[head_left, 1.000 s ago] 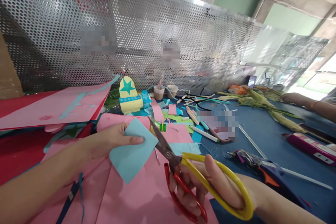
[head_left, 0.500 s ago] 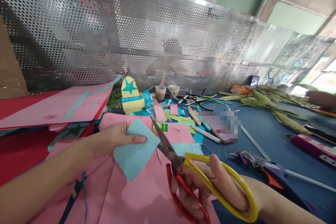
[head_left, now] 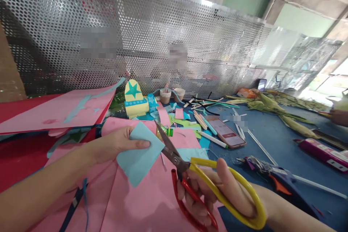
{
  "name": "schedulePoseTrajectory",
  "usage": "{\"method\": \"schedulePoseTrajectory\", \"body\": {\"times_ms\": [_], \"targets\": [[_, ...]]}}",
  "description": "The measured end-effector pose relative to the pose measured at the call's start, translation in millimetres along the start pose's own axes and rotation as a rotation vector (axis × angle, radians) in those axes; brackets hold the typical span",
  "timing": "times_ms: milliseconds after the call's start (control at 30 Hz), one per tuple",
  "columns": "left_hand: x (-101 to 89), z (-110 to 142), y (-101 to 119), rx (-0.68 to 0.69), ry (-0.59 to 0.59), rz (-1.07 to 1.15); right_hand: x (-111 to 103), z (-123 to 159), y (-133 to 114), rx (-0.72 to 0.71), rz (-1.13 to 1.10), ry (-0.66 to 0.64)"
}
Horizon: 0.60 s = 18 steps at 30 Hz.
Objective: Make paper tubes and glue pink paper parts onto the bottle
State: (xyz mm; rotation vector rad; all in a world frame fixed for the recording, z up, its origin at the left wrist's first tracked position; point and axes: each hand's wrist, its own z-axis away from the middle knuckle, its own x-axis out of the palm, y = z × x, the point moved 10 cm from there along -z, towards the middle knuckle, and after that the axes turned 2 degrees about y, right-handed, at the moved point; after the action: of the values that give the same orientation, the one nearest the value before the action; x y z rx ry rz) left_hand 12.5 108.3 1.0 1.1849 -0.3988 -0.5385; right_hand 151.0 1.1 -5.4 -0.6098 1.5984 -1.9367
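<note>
My left hand (head_left: 123, 143) pinches a light blue piece of paper (head_left: 140, 163), thumb on top and the other fingers behind it. My right hand (head_left: 214, 192) is wrapped round the handles of a pair of scissors (head_left: 176, 161), one handle yellow and the other red. The blades are parted and point up and to the left, with the right corner of the blue paper at them. Large pink paper (head_left: 130, 206) lies beneath both hands. Just behind the blades is a small bottle with a green cap (head_left: 169, 131).
A yellow-and-blue paper craft with a star (head_left: 134, 98) stands behind my left hand. To the right lie a phone (head_left: 228, 134), a glue gun (head_left: 274, 175), a purple box (head_left: 320, 154) and corn husks (head_left: 282, 112). A perforated metal screen (head_left: 190, 36) closes off the back. Another person's hand (head_left: 338, 116) shows at far right.
The view has shifted very slightly. Both hands, the blue paper and the scissors keep nearly the same pose. At far right the other person's hand has moved further right.
</note>
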Motion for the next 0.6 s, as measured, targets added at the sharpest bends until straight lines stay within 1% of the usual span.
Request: {"method": "schedulePoseTrajectory", "body": {"times_ms": [167, 367, 500, 600], "targets": [[-1.3, -0.5, -0.7, 0.009, -0.027, -0.002, 1.8, -2.0, -0.4, -0.026, -0.051, -0.010], [-2.2, -0.4, -0.4, 0.022, -0.027, 0.007, 3.4, -5.5, -1.7, -0.006, -0.060, 0.012], [-1.4, -0.8, 0.6, 0.025, -0.031, 0.013, 5.4, -8.3, -2.8, -0.041, -0.143, 0.005], [-1.1, -1.0, 2.1, 0.027, -0.025, 0.019, 5.8, -8.5, -1.9, -0.071, -0.158, -0.003]]}}
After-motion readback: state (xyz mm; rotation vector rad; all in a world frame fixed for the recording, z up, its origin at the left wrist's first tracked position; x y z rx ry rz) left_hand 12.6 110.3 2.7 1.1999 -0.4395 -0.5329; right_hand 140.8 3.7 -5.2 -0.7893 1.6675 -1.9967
